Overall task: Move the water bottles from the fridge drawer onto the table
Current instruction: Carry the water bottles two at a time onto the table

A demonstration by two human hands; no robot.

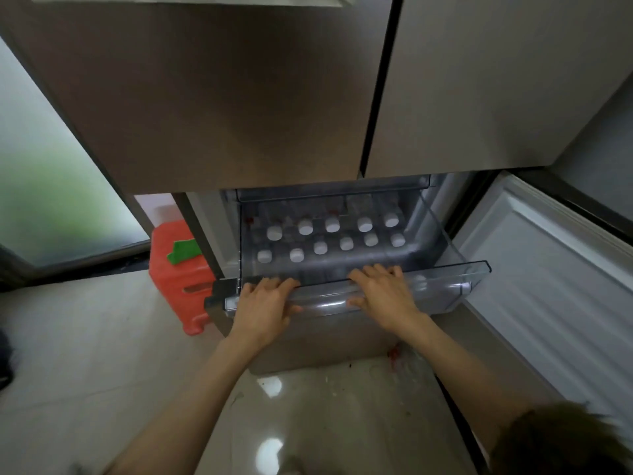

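Both hands gripped the front wall of the clear fridge drawer (442, 289), which stood pulled out beneath the closed upper doors (212, 97). The left hand (265, 303) held it near the left end, fingers (274, 284) curled over the top edge and thumb against the front face. The right hand (383, 293) held it near the middle the same way, fingers (376, 272) hooked over the rim. The water bottles (332, 224) stood upright inside the drawer in two rows, white caps up, all behind the hands. The lower right door (548, 269) hung open. A red plastic stool (171, 269) with a green piece on it stood on the floor (85, 337) left of the fridge.
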